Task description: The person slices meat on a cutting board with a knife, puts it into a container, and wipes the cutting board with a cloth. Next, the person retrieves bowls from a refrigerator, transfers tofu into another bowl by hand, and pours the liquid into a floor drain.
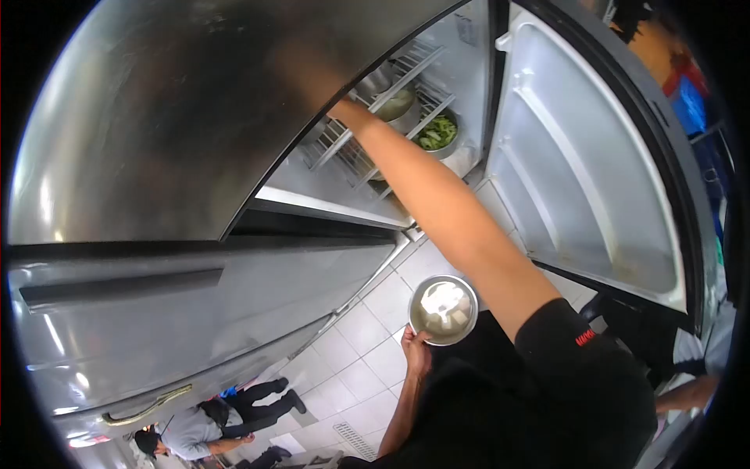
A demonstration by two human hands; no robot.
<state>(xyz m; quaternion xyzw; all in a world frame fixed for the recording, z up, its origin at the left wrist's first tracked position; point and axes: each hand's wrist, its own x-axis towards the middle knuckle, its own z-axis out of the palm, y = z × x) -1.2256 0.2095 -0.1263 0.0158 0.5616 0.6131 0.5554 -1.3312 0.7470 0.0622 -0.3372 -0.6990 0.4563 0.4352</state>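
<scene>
My left hand (pixel 419 353) is closed on the rim of a round metal bowl (pixel 414 300), the thumb over its edge. White blocks that look like tofu (pixel 449 317) sit in liquid in the bowl, with light glaring off the surface. Up in the open refrigerator (pixel 469 78), my right arm reaches in over the wire shelves. Only the wrist end of my right hand (pixel 349 115) shows; its fingers are hidden behind the steel front panel. Near that forearm are a metal pot (pixel 401 109) and a metal container of chopped green vegetables (pixel 437 134).
The refrigerator door (pixel 578 164) stands wide open on my right. A closed steel door (pixel 156 313) with a handle lies to the left. White tiles (pixel 359 332) cover the floor. Another person (pixel 191 434) is at lower left, and someone's arm (pixel 687 395) shows at right.
</scene>
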